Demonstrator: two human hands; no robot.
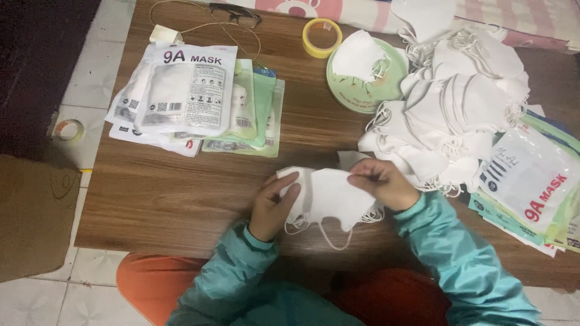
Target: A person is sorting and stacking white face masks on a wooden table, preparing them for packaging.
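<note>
White face masks (329, 196), a small stack of them, are being held at lower centre of the frame, just above the near edge of the wooden table (181, 193). Your left hand (275, 205) is gripping the stack's left end, thumb across the top and fingers underneath, which is keeping the layers squared. Your right hand (382, 183) is pinching the upper right corner between thumb and fingertips; that grip appears to be steadying or separating the top layer, though I cannot tell which. The ear loops are hanging free below the stack.

A loose pile of masks (459, 108) is lying at right of centre, within short reach of your right hand. Filled printed pouches (187, 96) are stacked at upper left, well apart from the loose stock. More pouches (531, 181) are lying at the right edge. A round green lid (362, 90) is carrying one mask at upper centre, beside a yellow tape roll (322, 37).
</note>
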